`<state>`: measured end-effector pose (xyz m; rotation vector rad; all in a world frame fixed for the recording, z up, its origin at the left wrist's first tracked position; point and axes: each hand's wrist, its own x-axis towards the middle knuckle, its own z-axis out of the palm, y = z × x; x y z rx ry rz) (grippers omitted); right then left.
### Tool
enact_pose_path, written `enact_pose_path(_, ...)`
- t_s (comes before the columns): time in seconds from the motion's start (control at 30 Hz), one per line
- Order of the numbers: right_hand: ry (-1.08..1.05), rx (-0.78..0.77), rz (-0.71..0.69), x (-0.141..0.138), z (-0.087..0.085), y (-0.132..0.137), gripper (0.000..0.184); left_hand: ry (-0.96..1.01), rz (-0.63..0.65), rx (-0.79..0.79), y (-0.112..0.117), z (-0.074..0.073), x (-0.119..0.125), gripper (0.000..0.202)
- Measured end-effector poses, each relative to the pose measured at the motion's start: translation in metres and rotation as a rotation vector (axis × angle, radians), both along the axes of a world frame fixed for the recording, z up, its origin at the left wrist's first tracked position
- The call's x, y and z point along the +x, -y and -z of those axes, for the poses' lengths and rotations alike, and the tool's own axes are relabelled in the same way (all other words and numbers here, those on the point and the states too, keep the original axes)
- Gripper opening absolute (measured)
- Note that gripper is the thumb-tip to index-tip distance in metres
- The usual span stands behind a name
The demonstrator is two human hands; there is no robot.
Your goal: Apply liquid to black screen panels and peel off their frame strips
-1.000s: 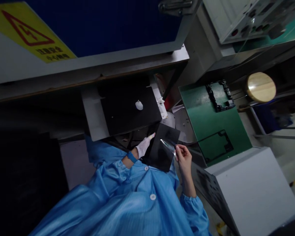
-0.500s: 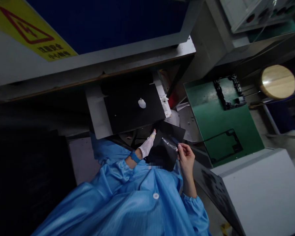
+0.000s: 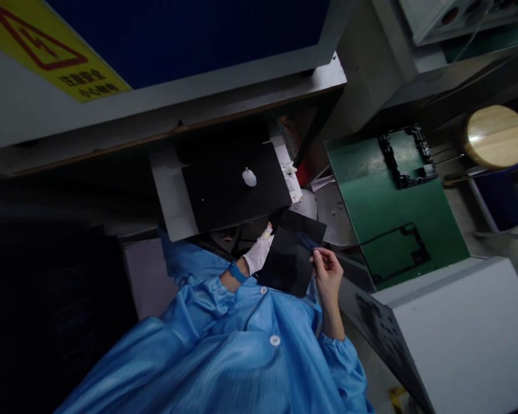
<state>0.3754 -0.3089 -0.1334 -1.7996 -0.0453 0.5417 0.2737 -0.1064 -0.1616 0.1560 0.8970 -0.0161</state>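
Seemingly black panel (image 3: 287, 265), white-gloved left hand (image 3: 259, 254), blue smock (image 3: 242, 356), green board (image 3: 384, 195), yellow warning label (image 3: 47, 54)

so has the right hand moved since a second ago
No, barely: the right hand sits pinched at the black panel's right edge, as close to the green board as before.

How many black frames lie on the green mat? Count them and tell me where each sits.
2. One black frame lies at the far end of the green mat, the other near its close end. None seems hidden behind anything.
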Motion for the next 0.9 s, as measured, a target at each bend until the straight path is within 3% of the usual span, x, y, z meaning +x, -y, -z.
enact_pose_path(0.17, 0.004, -0.005, -0.003, 0.000, 0.002, -0.001, 0.073, -0.009, 0.021, -0.050, 0.000, -0.015, 0.005, 0.070)
enact_pose_path(0.43, 0.002, -0.011, -0.030, 0.005, 0.003, 0.000, 0.070, 0.012, 0.040, -0.048, -0.003, -0.018, 0.005, 0.068)
enact_pose_path(0.7, 0.006, -0.022, -0.041, 0.007, 0.004, -0.001, 0.071, 0.001, 0.050, -0.076, -0.003, -0.034, 0.010, 0.077)
enact_pose_path(0.9, 0.006, -0.036, -0.044, 0.005, 0.002, -0.001, 0.072, 0.014, 0.056, -0.083, -0.002, -0.032, 0.009, 0.074)
